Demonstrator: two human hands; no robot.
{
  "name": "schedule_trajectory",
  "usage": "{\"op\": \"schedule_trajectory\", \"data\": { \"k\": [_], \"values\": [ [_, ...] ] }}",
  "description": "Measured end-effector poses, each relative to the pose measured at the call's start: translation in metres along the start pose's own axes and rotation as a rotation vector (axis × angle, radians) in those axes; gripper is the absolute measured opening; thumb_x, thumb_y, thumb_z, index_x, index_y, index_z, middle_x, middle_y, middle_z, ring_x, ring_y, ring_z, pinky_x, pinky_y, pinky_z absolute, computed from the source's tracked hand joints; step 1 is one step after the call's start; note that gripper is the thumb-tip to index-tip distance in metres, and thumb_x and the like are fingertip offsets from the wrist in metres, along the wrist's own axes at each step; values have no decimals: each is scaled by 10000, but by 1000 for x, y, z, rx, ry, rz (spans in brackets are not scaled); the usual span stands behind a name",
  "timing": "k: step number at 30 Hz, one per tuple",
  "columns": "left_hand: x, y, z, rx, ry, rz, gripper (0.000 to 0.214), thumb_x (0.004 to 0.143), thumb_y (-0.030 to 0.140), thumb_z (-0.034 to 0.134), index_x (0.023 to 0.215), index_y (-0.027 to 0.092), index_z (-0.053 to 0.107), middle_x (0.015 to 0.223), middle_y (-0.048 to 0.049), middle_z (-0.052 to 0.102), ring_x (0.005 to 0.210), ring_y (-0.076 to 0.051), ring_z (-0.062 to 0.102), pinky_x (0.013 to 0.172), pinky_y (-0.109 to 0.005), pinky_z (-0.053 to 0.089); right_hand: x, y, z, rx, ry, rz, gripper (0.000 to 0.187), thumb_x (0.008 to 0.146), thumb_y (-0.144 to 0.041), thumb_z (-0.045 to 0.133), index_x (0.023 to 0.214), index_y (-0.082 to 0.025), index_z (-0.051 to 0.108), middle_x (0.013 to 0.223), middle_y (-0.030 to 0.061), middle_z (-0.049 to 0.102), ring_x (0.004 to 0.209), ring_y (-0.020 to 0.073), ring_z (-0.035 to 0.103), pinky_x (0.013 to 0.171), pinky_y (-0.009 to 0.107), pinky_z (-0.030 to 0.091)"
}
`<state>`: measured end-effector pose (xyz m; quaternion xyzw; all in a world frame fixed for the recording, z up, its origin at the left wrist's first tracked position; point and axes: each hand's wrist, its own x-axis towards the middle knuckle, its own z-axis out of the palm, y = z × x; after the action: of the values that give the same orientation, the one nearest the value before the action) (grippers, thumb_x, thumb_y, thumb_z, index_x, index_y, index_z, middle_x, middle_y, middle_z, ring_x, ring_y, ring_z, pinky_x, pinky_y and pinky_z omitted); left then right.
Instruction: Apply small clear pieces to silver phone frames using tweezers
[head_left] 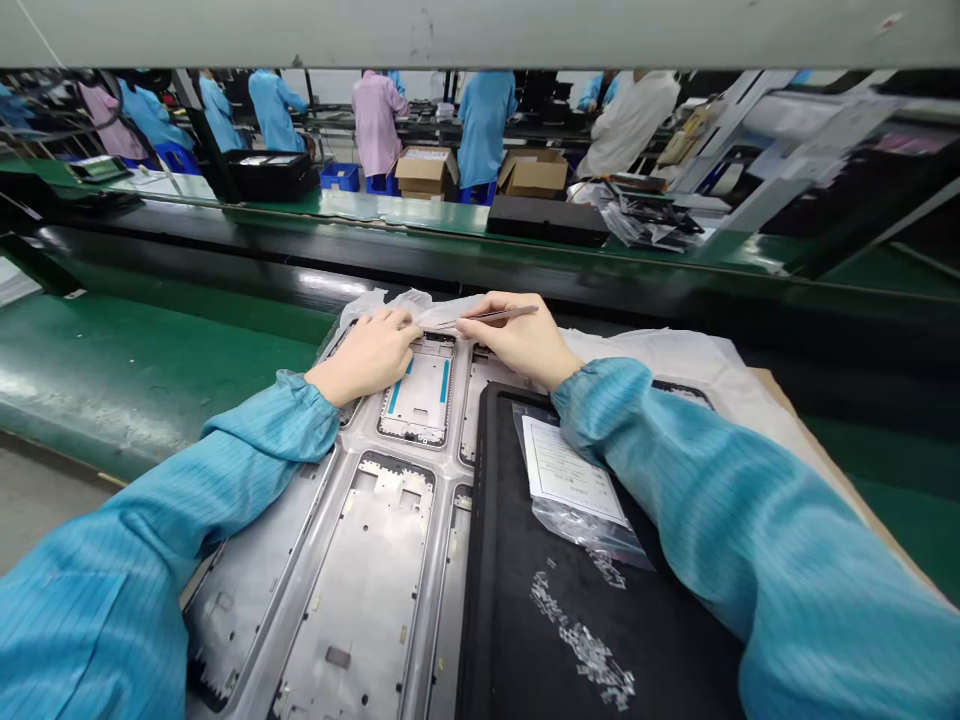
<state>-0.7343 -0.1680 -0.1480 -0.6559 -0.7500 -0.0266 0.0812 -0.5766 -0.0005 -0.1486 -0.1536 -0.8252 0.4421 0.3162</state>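
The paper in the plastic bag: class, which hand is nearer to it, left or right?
Right. The right hand, holding tweezers, is just beyond the paper in the plastic bag; the left hand lies farther away, over the metal frames.

No writing can be read here; the printed sheet [574, 470] inside the plastic bag [581, 525] is too small to make out.

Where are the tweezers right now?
In the head view, the tweezers are held in the person's right hand, top centre, just above a metal frame and beside the left hand.
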Motion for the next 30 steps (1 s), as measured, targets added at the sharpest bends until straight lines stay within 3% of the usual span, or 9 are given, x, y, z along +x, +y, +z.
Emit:
{"op": "schedule_trajectory", "data": {
  "k": [8,13,16,19,24,30],
  "values": [
    [6,-6,1,-81,-10,3,462,967,167,402,1345,154,667,1365,-170,603,1243,-364,581,1007,-550,502,2,4,-11,-33,92,11,222,787,-402,794,787,-195,714,740,52,737,705,225,711,697,360,585],
    [12,-8,5,-100,16,72,448,925,106,425,1310,98,654,1459,-198,569,1367,-329,537,1135,-490,454,4,-6,-45,-64,92,31,413,778,-566,834,802,-187,670,758,84,731,697,221,715,604,323,565],
    [14,-8,8,-113,26,102,428,913,77,416,1272,88,648,1435,-206,611,1358,-319,564,1142,-491,455,-17,-12,-67,-92,28,91,579,763,-746,797,815,-195,626,756,101,737,647,225,712,515,307,540],
    [16,-9,11,-139,17,107,418,918,78,407,1260,92,648,1326,-184,686,1236,-308,646,1114,-498,477,-55,-14,-79,-120,-23,136,619,812,-818,712,898,-213,616,783,89,751,657,229,718,539,327,565],
    [21,-14,10,-154,1,121,417,918,97,407,1248,70,661,1337,-190,681,1233,-313,650,1111,-462,487,-107,-14,-77,-343,-20,-14,402,1020,-615,518,1009,-245,676,950,80,767,906,261,739,819,403,597],
    [20,-21,8,-129,19,157,424,924,141,381,1251,95,646,1299,-168,690,1219,-287,654,1113,-438,507,-110,-17,-80,-494,-82,-81,283,977,-456,547,965,-250,742,928,75,773,801,272,703,782,392,546]
  ]
}}
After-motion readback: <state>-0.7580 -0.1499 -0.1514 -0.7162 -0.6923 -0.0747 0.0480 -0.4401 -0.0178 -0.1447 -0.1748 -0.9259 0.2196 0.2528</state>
